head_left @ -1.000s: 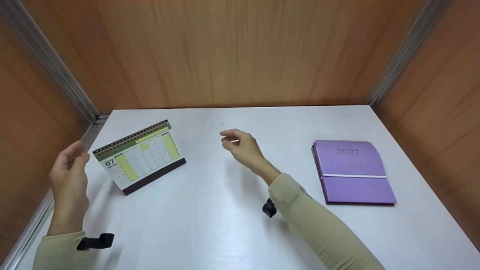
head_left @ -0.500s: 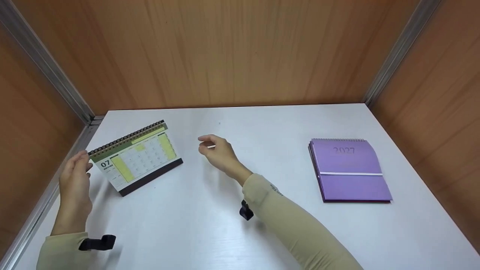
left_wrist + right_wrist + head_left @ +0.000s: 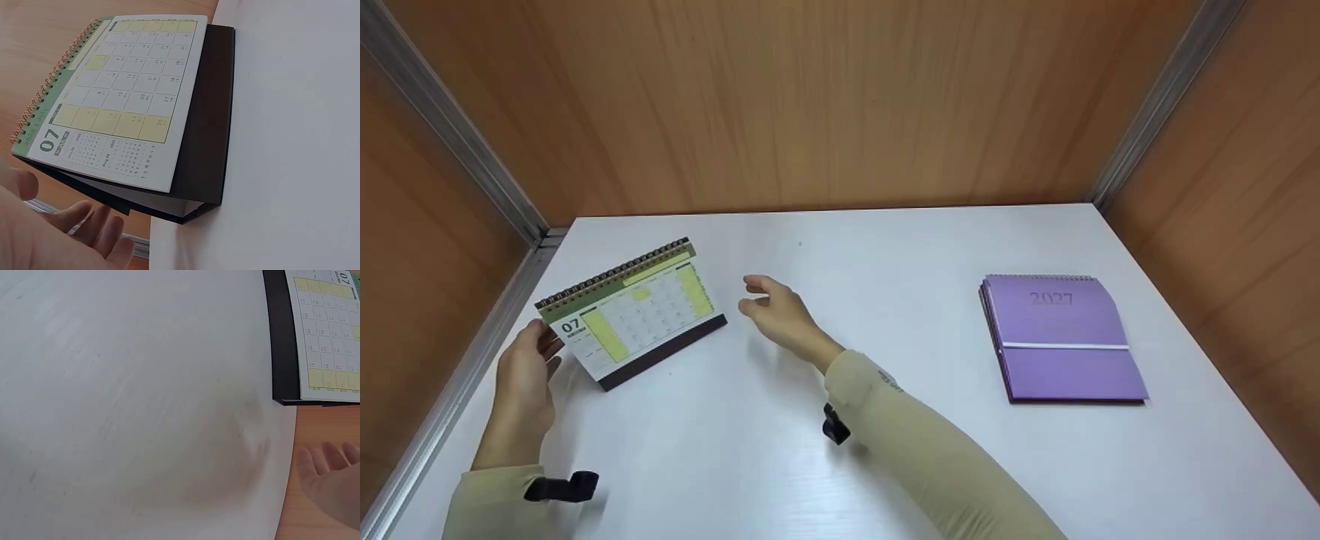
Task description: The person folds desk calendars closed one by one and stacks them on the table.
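Observation:
A spiral-bound desk calendar (image 3: 641, 311) showing month 07 stands tilted back like a tent on the left of the white table. My left hand (image 3: 526, 382) is at its left end, fingertips partly hidden behind that edge. In the left wrist view, the thumb and loosely bent fingers (image 3: 107, 230) lie by the open side of the calendar (image 3: 121, 95), not curled round it. To the right of the calendar, my right hand (image 3: 784, 311) hovers over the table with thumb and fingers apart and nothing between them. The right wrist view shows this hand (image 3: 332, 484) beside the calendar's other end.
A purple 2027 spiral-bound book (image 3: 1065, 319) with a white band lies on the right of the white table (image 3: 780, 465). Wooden panels (image 3: 825, 105) rise behind and on both sides, with metal rails (image 3: 472, 124) at the corners.
My right hand has moved left toward the calendar. My left hand has come right and lower, its fingertips passing behind the calendar's left end. The calendar and purple book stay in place.

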Tool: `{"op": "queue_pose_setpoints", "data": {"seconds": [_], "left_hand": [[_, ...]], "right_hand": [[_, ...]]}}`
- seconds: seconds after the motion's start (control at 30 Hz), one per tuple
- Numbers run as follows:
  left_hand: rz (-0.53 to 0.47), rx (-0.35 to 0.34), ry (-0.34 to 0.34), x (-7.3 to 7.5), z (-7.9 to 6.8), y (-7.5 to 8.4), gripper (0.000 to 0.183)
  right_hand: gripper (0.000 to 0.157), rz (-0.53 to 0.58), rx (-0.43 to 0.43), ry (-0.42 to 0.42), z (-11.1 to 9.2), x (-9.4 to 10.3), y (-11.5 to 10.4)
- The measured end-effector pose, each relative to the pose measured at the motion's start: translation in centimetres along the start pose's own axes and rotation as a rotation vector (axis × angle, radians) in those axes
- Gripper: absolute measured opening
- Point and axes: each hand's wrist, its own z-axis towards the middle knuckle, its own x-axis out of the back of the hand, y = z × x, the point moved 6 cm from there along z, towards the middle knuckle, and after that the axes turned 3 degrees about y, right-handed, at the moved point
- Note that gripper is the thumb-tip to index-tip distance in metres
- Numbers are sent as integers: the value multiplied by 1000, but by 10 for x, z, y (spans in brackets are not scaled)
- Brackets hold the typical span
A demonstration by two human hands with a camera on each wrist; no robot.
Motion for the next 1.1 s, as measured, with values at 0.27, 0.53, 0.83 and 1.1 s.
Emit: {"op": "queue_pose_setpoints", "data": {"seconds": [0.27, 0.53, 0.83, 1.1], "left_hand": [[-12, 3, -33, -7, -1, -1, 43], [-24, 24, -41, -4, -2, -6, 43], [-14, 31, -45, -2, -2, -8, 47], [-6, 32, -35, -3, 0, -7, 45]], "right_hand": [[53, -6, -14, -16, 5, -14, 2], [54, -2, -3, -58, 4, -26, 1], [58, -8, 26, -97, 3, -39, -7], [62, 12, 15, -123, 3, -46, -10]]}}
